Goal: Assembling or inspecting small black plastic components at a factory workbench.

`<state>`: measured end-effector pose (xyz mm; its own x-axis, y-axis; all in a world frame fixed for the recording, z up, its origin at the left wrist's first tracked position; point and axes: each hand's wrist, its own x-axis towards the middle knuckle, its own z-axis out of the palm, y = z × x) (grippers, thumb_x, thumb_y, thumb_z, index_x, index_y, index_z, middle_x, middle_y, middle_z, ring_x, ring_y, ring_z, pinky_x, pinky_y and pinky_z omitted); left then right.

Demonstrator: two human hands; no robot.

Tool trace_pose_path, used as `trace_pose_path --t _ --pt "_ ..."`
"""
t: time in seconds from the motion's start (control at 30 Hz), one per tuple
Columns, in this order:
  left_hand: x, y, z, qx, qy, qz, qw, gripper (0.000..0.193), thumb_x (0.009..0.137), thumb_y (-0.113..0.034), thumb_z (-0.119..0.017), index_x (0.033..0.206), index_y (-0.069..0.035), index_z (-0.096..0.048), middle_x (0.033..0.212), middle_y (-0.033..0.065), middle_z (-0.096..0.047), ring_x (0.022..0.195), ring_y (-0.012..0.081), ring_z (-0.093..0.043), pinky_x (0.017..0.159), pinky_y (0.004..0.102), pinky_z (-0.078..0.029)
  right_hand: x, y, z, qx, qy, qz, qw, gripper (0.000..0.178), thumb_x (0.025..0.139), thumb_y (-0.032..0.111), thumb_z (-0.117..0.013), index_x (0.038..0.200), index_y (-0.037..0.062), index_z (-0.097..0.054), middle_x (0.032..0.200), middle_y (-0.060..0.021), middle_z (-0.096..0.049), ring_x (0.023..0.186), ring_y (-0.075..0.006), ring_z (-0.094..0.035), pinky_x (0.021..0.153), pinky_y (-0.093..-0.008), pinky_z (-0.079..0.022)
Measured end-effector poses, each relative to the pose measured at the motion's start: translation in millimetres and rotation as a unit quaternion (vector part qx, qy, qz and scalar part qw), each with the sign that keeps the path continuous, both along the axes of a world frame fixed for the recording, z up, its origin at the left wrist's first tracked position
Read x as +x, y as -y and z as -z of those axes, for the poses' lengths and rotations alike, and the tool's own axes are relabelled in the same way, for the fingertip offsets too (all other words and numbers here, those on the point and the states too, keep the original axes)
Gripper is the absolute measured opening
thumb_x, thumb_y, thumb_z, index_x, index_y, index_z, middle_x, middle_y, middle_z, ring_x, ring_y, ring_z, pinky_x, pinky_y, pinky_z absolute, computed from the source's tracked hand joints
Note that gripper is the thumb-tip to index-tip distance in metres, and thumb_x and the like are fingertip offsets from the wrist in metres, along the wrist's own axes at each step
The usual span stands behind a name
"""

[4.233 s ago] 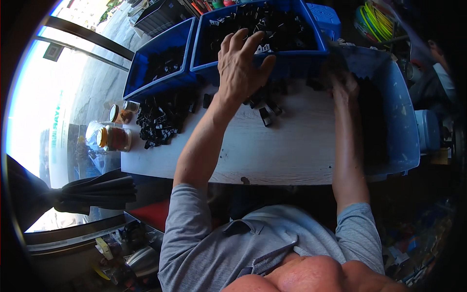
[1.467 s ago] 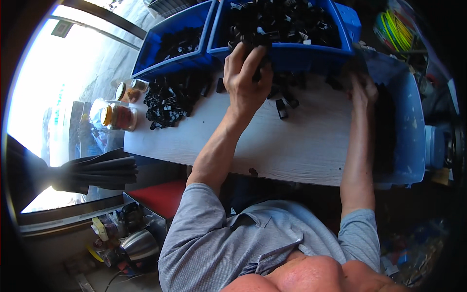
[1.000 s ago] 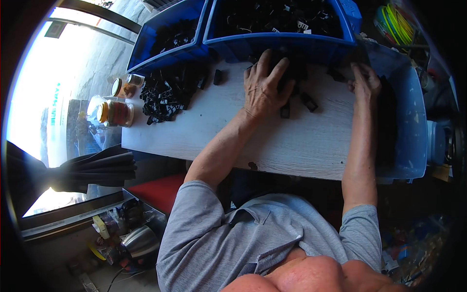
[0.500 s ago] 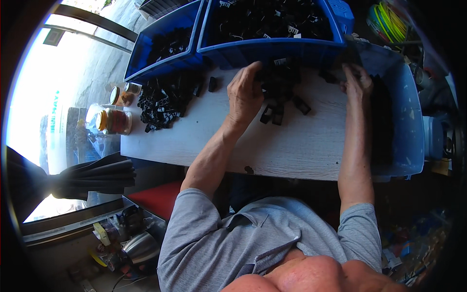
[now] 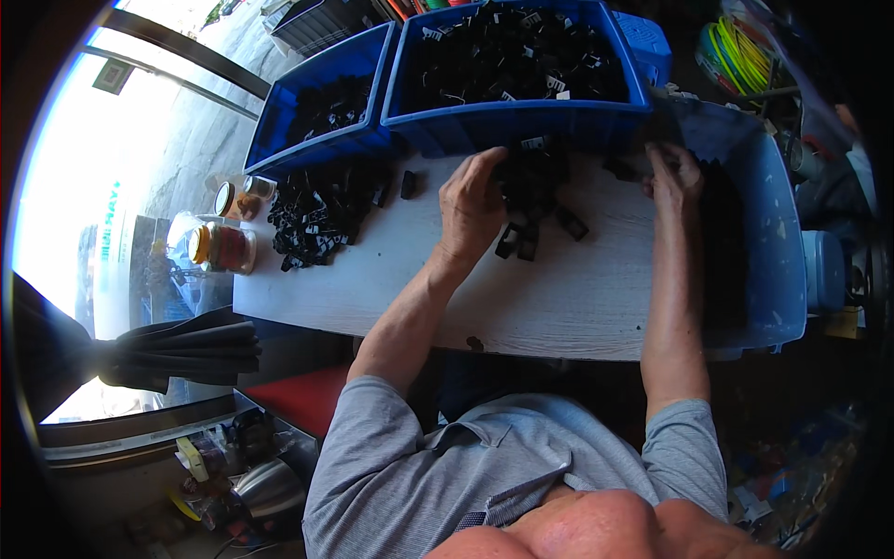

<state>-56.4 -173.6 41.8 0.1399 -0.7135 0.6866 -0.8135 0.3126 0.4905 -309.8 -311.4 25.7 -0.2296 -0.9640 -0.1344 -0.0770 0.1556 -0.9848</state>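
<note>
A heap of small black plastic parts (image 5: 533, 191) lies on the white table before me, several of them loose at its near edge. At its left side is my left hand (image 5: 473, 203), fingers curled and tips against the heap; whatever they hold is hidden. My right hand (image 5: 676, 175) is raised by the left wall of the translucent blue bin (image 5: 775, 252), its fingers bent together. What sits in those fingers is too dark to make out. A separate black part (image 5: 620, 169) lies just left of that hand. Dark contents fill the bin's left side.
Behind the heap stand a large blue crate (image 5: 521, 119) and a smaller blue crate (image 5: 321, 154), both holding black parts. A second pile of black parts (image 5: 321, 216) occupies the table's left, beside lidded jars (image 5: 226, 248). A single black part (image 5: 408, 184) lies between the piles.
The view has tilted, so table and crates sit lower in the picture. My right hand's fingers have drawn closer together. My left hand stays beside the heap.
</note>
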Motion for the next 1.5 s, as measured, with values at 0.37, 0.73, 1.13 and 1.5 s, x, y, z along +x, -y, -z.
trace_pose_path --t 0.37,0.73,1.13,1.5 --pt "8.8 4.1 9.5 0.025 -0.103 0.001 0.994 0.034 0.088 0.012 -0.064 0.116 -0.006 -0.069 0.101 0.0054 -0.074 0.087 0.0135 -0.072 0.076 0.0263 -0.057 -2.5 4.3 3.4 -0.009 0.004 -0.01 1.0 0.038 0.089 0.026 -0.08 0.118 0.0033 -0.069 0.081 -0.0068 -0.065 0.057 -0.0116 -0.057 0.049 -0.0256 -0.044" --pt "16.2 6.6 16.0 0.021 -0.294 0.074 0.953 0.036 0.087 0.016 -0.055 0.112 -0.004 -0.071 0.105 0.0054 -0.073 0.095 0.0136 -0.069 0.088 0.0276 -0.055 -0.6 3.8 2.7 0.001 0.022 -0.001 1.0 0.033 0.088 0.019 -0.081 0.113 0.0036 -0.068 0.089 -0.0063 -0.065 0.051 -0.011 -0.053 0.044 -0.0256 -0.039" --pt "16.2 7.4 -26.9 -0.049 -0.044 -0.038 0.997 0.026 0.086 0.002 -0.068 0.111 -0.007 -0.069 0.118 0.0138 -0.069 0.109 0.0315 -0.065 0.085 0.0391 -0.058 0.5 5.3 6.5 -0.006 0.012 0.002 1.0 0.034 0.088 0.023 -0.081 0.114 0.005 -0.069 0.089 -0.0048 -0.066 0.055 -0.0104 -0.056 0.045 -0.0252 -0.042" --pt "92.0 173.7 -92.0 0.031 0.204 -0.043 0.978 0.089 0.079 -0.058 -0.081 0.15 -0.017 -0.048 0.144 0.0213 -0.051 0.135 0.042 -0.046 0.108 0.0528 -0.043 -8.6 13.4 21.4 -0.018 -0.003 -0.007 1.0 0.04 0.088 0.026 -0.081 0.12 0.0073 -0.067 0.09 -0.0062 -0.066 0.052 -0.0128 -0.057 0.042 -0.0261 -0.043"
